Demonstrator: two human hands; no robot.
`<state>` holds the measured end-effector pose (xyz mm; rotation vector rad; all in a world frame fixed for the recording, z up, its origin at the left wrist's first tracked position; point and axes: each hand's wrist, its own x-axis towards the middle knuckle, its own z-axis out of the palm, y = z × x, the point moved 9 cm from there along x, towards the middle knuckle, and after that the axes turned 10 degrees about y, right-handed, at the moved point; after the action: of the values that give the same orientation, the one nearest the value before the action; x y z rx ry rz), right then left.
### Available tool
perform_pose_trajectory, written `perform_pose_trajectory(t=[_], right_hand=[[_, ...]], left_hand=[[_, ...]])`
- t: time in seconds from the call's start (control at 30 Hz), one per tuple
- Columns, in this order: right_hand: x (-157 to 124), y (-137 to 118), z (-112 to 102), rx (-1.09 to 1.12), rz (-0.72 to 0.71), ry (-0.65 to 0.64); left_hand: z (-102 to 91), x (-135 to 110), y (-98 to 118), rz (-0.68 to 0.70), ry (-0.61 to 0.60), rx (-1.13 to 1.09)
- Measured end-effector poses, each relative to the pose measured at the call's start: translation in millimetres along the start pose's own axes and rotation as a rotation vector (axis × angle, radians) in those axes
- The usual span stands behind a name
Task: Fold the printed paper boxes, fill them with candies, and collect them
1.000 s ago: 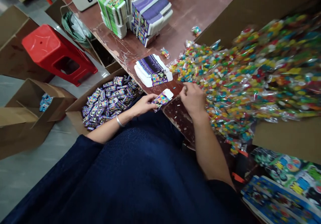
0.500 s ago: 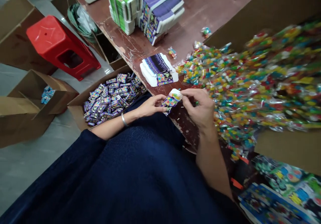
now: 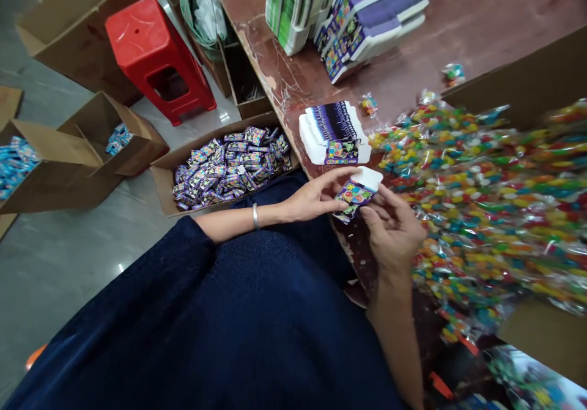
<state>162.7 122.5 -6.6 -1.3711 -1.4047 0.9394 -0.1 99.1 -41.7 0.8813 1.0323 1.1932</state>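
Note:
A small purple candy box [image 3: 354, 197] with a colourful print is held up near the table edge, its white top flap standing open. My left hand [image 3: 314, 199] grips it from the left, thumb across the front. On its right side, my right hand [image 3: 394, 226] has its fingers bent against the box by the flap, thumb near the lower corner. Whether anything is inside the box cannot be seen. Just beyond lies a pile of flat purple cartons [image 3: 337, 133]. To the right is a big heap of clear packets of coloured candy [image 3: 495, 208].
Bundled purple cartons [image 3: 373, 21] and green cartons [image 3: 298, 6] stand at the back of the table. Filled purple boxes lie in a cardboard box [image 3: 162, 180] at left. A red stool [image 3: 137, 37] and more cardboard boxes [image 3: 82, 165] are on the floor.
The view has shifted, so things sit further right. My right hand had pinched a candy packet at the box's opening; now the packet is out of sight and my fingers are on the box.

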Motion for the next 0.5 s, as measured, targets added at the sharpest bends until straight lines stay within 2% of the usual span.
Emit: perform_pose_trajectory(t=[0.13, 0.3, 0.5], right_hand=[[-10.6, -1.1, 0.9, 0.0, -0.018, 0.113], [-11.5, -3.0, 1.4, -0.079, -0.084, 0.124], [-13.2, -6.7, 2.7, 0.108, -0.046, 0.224]], left_hand=[[6.3, -2.2, -1.2, 0.007, -0.042, -0.013], [8.2, -6.2, -4.9, -0.029, -0.068, 0.012], [1.6, -1.9, -8.6, -0.039, -0.007, -0.103]])
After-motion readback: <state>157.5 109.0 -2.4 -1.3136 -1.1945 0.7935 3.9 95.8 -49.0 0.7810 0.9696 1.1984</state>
